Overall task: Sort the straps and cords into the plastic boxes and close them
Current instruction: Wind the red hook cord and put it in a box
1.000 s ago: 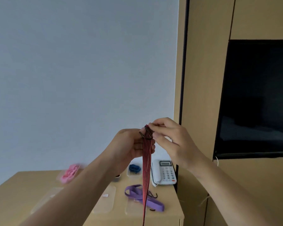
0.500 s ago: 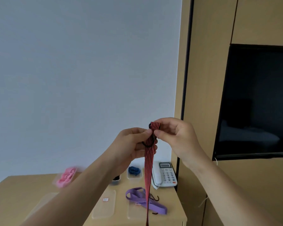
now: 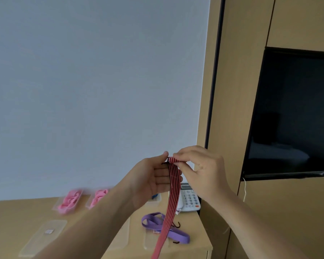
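A red strap with black stripes (image 3: 171, 193) hangs from chest height down past the table's front edge. My right hand (image 3: 200, 171) pinches its folded top end. My left hand (image 3: 153, 178) is behind the strap, its thumb up against the fold and its fingers nearly straight under the strap. A purple strap (image 3: 157, 224) with a black hook lies on the wooden table (image 3: 11, 217). Two clear plastic boxes with pink straps, one (image 3: 69, 200) left of the other (image 3: 98, 198), stand at the back. A box with a blue cord (image 3: 155, 196) shows behind my left hand.
Flat clear lids lie on the table, one (image 3: 45, 234) at the left and one (image 3: 150, 240) under the purple strap. A white desk telephone (image 3: 189, 200) stands at the back right corner. A wooden panel wall with a dark television screen (image 3: 295, 113) is to the right.
The head camera has tilted, bringing the two pink-strap boxes into view. My right hand has rolled the strap's top end over further and my left fingers have straightened behind it.
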A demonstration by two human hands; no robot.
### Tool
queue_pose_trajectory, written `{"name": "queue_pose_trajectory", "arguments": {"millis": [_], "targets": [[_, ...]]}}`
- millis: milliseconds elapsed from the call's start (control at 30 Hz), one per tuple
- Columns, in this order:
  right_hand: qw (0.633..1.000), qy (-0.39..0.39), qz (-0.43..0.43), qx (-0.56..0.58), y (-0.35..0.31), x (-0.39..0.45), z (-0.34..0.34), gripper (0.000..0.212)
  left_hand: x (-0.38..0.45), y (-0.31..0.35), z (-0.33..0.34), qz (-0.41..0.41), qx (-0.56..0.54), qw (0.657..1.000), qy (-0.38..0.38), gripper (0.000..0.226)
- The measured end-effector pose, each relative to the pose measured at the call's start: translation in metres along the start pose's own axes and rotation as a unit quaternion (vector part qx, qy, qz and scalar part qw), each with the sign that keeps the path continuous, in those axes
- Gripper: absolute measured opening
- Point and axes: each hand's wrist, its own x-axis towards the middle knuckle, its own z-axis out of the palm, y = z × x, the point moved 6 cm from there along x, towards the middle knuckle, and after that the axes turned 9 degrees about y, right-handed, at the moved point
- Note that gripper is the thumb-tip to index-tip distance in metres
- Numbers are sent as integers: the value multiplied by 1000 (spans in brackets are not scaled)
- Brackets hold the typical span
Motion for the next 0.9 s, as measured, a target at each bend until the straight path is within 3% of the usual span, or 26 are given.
{"name": "queue_pose_trajectory", "arguments": {"millis": [100, 300, 467, 567, 633, 700, 767, 900], "targets": [[1000, -18, -15, 1, -8, -13, 5, 19, 0, 6, -4, 2, -32, 999, -18, 22], [1000, 1, -7, 3, -16, -30, 14, 15, 3, 16, -16, 66, 25, 997, -33, 28], [1000, -23, 0, -3, -18, -34, 16, 33, 3, 21, -25, 124, 56, 991, 10, 16], [990, -8, 142, 19, -6, -36, 14, 29, 0, 25, -27, 171, 83, 981, 36, 16], [954, -16, 295, 52, 9, -38, 18, 21, -3, 27, -25, 192, 91, 976, 39, 16], [908, -72, 400, 103, 17, -40, 28, 16, -5, 28, -21, 202, 91, 974, 36, 14], [876, -105, 439, 170, 16, -41, 35, 14, -7, 28, -19, 210, 91, 973, 37, 13], [865, -100, 450, 198, 16, -40, 34, 14, -11, 25, -19, 213, 86, 973, 35, 14]]}}
